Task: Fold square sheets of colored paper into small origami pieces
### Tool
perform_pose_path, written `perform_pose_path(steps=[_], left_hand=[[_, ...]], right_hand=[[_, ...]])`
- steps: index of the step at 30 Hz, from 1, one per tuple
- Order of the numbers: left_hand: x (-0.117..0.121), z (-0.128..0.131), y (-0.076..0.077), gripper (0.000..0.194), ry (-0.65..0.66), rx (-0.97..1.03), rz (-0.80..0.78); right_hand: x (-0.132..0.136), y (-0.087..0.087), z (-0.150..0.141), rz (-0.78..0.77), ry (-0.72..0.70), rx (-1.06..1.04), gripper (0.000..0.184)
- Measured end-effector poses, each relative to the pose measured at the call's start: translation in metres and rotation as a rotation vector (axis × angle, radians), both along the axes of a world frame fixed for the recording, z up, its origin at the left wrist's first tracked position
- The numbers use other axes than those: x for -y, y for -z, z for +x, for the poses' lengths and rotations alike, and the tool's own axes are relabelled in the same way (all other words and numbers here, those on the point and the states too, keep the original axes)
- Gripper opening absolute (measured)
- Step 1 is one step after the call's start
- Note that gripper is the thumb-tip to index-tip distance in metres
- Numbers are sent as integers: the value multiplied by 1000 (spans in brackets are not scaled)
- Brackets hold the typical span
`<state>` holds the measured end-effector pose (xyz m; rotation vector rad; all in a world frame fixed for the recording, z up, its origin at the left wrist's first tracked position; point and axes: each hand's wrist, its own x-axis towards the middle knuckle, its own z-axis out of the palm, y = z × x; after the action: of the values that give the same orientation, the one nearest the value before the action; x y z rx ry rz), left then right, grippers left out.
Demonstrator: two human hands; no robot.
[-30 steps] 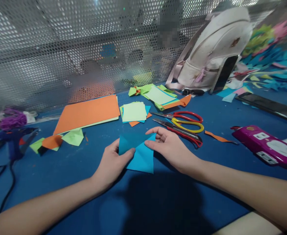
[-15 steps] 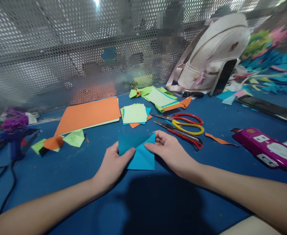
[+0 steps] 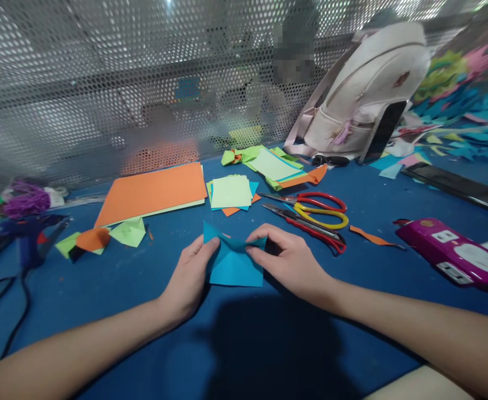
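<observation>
Between my hands is a blue square of paper [image 3: 236, 268], creased and bent inward along its upper part. My left hand [image 3: 190, 271] pinches its left side, thumb on the front face and fingers behind. On the right side, my right hand [image 3: 290, 256] pinches the paper's upper edge between thumb and forefinger. Just beyond it lies a stack of small paper squares [image 3: 230, 192], pale green on top. Scissors [image 3: 321, 208] with red and yellow handles and a red-handled cutter [image 3: 306, 223] rest to the right of the stack.
Orange paper sheets [image 3: 154, 191] and folded green and orange pieces [image 3: 91, 240] lie left, near a blue glue gun [image 3: 27, 239]. A purple case [image 3: 452, 250], a dark phone [image 3: 456, 186] and a pale backpack [image 3: 368, 94] are at right. Perforated metal panel [image 3: 102, 100] stands behind.
The upper part of the blue paper has gone from nearly flat to buckled inward. My right thumb and forefinger have closed on its upper right edge; my left thumb has shifted up and left.
</observation>
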<state>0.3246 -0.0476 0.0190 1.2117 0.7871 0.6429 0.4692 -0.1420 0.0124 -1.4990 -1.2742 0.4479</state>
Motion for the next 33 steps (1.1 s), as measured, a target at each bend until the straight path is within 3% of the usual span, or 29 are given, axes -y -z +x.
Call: perform_pose_path(steps=[19, 27, 33], left_hand=[[-1, -3, 4, 26, 86, -42, 3], [0, -2, 3, 38, 84, -55, 7], [0, -3, -1, 28, 99, -47, 2]], right_hand=[[-1, 1, -1, -2, -61, 20, 9], [-2, -2, -1, -57, -1, -7, 9], [-2, -2, -1, -90, 20, -38, 8]])
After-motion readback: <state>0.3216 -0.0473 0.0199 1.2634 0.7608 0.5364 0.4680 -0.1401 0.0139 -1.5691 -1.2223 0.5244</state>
